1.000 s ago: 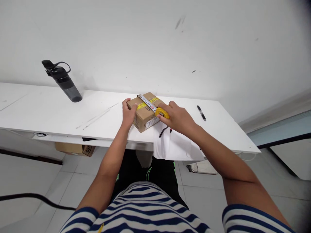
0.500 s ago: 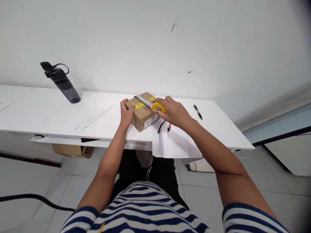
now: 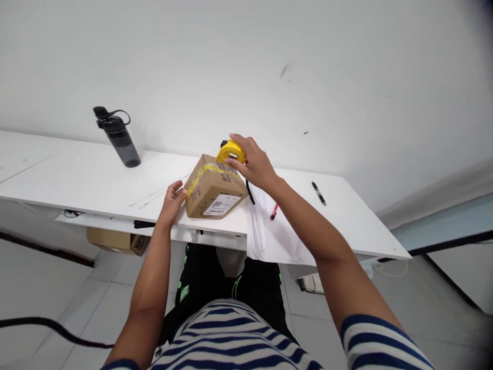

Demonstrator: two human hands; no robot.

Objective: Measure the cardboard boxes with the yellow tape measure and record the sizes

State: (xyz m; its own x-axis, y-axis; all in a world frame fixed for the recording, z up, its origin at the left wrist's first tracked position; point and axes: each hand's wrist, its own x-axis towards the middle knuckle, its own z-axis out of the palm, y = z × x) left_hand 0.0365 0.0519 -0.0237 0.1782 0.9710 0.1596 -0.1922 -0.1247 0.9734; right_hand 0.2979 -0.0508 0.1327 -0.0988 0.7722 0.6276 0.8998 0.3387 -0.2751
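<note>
A cardboard box (image 3: pixel 210 198) with yellow tape and a white label sits at an angle on the white table, near its front edge. My left hand (image 3: pixel 172 204) is at the box's left side, fingers apart and curved, the thumb at its edge; whether it bears any weight I cannot tell. Between the thumb and fingers of my right hand (image 3: pixel 256 163) is a yellow tape measure (image 3: pixel 231 151), just over the box's far top edge. No pulled-out blade shows.
White papers (image 3: pixel 265 231) overhang the table's front edge, with a red pen (image 3: pixel 274 211) and a black strap (image 3: pixel 250 192) on them. A dark pen (image 3: pixel 319 193) lies to the right. A dark water bottle (image 3: pixel 122 141) stands at the left, and another carton (image 3: pixel 115 240) is below the table.
The box has been turned, so its label side faces me more. The tape measure's blade no longer lies across it. My left hand has loosened and shifted left; my right hand moved left and up.
</note>
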